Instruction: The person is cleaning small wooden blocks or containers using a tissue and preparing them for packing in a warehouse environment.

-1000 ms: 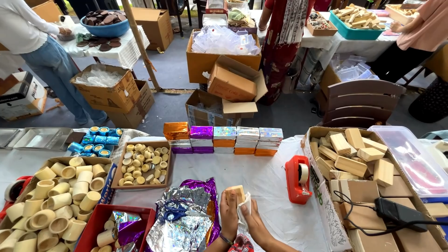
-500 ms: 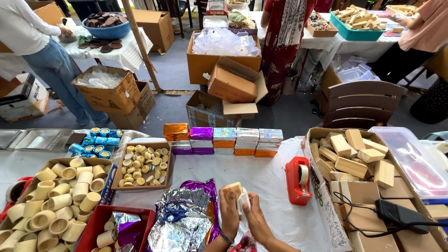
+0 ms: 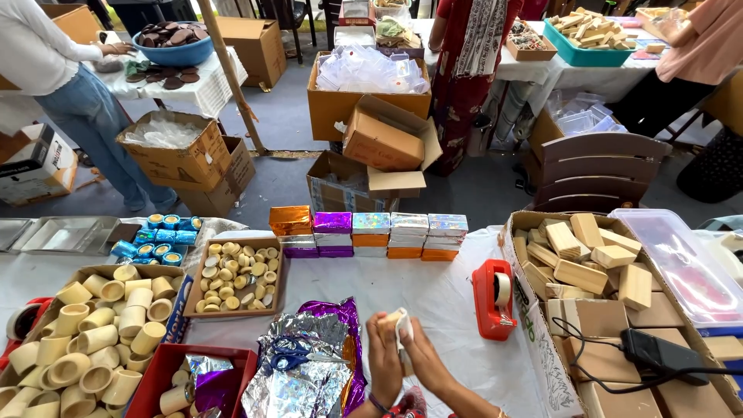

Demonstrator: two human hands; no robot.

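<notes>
At the near edge of the white-clothed counter (image 3: 433, 302), the left hand (image 3: 385, 358) and the right hand (image 3: 422, 358) meet around a small pale tan block (image 3: 393, 319) with a piece of white wrapping against it. The left hand's fingers are curled closed around the block from the left side; the right hand's fingers are pinched closed on the white wrapping and the block's right side. The block is raised just above the counter, close to the person.

Just left of the hands lies a crumpled heap of silver and purple foil sheets (image 3: 309, 364) with a pair of blue-handled scissors (image 3: 290, 358) resting on top. To the right, near the hands, stands a red tape dispenser (image 3: 492, 298) with a roll of tape in it. Further right, along the counter's right edge, an open cardboard box of pale wooden blocks (image 3: 588, 263) sits beside a clear plastic lid (image 3: 681, 263), and a black cable with a plug (image 3: 658, 352) lies across the boxes at the near right corner.

Toward the far edge, a row of stacked foil-wrapped blocks in orange, purple and silver (image 3: 368, 234) runs across the middle. Left of it, a shallow cardboard tray of small round pale pieces (image 3: 236, 275) sits near a large box of cream-coloured cylindrical cups (image 3: 93, 333). A red tray (image 3: 155, 379) at the near left corner holds more cups and foil.
</notes>
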